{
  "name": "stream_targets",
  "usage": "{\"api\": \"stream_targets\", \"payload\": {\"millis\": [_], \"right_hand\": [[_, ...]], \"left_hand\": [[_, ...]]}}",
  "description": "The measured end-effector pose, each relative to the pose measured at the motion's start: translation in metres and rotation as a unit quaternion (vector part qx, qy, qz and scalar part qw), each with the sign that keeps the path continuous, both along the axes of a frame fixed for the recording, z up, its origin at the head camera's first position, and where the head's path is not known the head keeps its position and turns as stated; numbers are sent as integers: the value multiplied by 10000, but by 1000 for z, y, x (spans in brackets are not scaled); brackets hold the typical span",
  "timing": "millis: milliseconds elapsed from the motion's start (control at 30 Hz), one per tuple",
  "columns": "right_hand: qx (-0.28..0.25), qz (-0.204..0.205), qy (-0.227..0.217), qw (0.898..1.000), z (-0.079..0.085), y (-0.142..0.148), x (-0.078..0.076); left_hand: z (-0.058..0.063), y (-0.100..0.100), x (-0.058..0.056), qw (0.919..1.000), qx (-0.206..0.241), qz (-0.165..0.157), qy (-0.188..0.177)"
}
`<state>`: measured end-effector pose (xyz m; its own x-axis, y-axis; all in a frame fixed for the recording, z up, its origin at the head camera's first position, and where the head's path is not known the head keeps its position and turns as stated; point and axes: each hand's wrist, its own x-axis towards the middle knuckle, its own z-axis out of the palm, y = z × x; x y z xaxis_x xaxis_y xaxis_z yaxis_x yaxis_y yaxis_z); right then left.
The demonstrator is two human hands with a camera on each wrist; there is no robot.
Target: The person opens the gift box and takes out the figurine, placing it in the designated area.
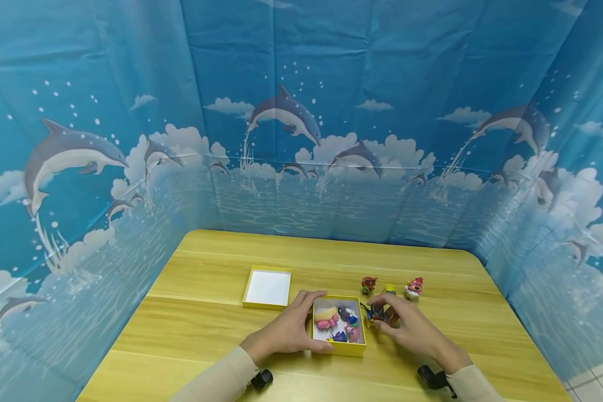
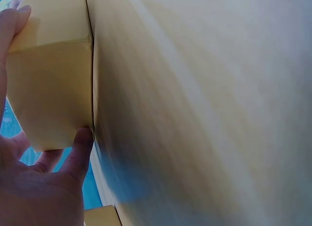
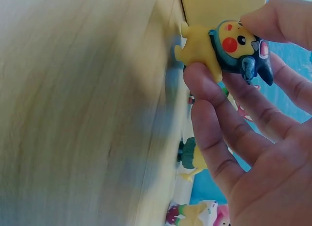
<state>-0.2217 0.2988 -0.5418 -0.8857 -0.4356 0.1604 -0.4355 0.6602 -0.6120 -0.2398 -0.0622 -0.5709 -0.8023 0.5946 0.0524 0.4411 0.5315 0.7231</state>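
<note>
Yellow cardboard: that's the open box [image 1: 349, 350] on the bench [image 1: 191, 340], gripped by the left hand [image 1: 292, 330], likely to steady it. Just beside it, the right hand [image 1: 409, 328] pinches a hooded Pikachu figurine [image 3: 231, 47] (by head and body, probably to keep it upright).

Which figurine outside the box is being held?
The Pikachu figurine in a dark hood, pinched by the right hand; the other three loose figurines stand farther back, unheld.
</note>
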Motion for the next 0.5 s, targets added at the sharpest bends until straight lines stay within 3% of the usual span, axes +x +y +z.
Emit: {"api": "stream_targets", "payload": {"millis": [500], "right_hand": [[-46, 27, -82, 10000, -3, 0, -2]], "left_hand": [[2, 0, 1, 10000, -28, 14, 24]]}}
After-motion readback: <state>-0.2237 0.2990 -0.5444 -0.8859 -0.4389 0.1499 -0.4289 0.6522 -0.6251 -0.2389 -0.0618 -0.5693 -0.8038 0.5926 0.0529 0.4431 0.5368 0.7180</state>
